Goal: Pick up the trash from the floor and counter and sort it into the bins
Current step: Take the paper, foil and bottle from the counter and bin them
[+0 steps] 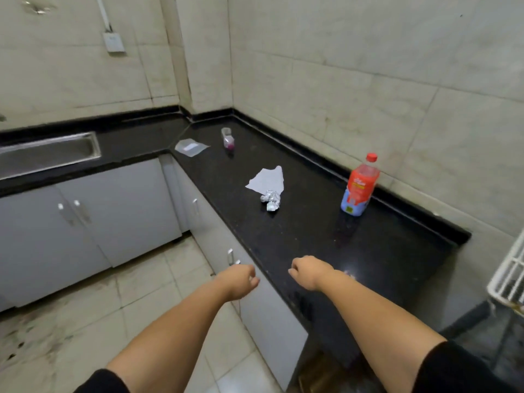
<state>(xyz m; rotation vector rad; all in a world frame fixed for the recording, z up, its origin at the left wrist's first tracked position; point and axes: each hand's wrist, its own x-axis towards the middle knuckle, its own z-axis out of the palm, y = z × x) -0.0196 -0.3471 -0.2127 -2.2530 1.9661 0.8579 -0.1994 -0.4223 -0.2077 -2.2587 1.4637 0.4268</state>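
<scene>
On the black counter (312, 239) lie a crumpled foil ball (270, 199), a white paper sheet (268, 180) just behind it, a red-capped plastic bottle (358, 187) standing by the right wall, a clear plastic cup (227, 139) farther back, and a clear plastic bag (191, 146) near the corner. My left hand (238, 280) hovers in front of the counter's edge with curled fingers and holds nothing. My right hand (307, 272) hangs over the counter's near part, fingers loosely curled, also empty. Both hands are well short of the foil ball.
A steel sink (48, 154) is set into the counter at the left. Grey cabinet doors (113, 205) run below the counter. The tiled floor (99, 307) is stained. A white wire rack (510, 276) stands at the right edge.
</scene>
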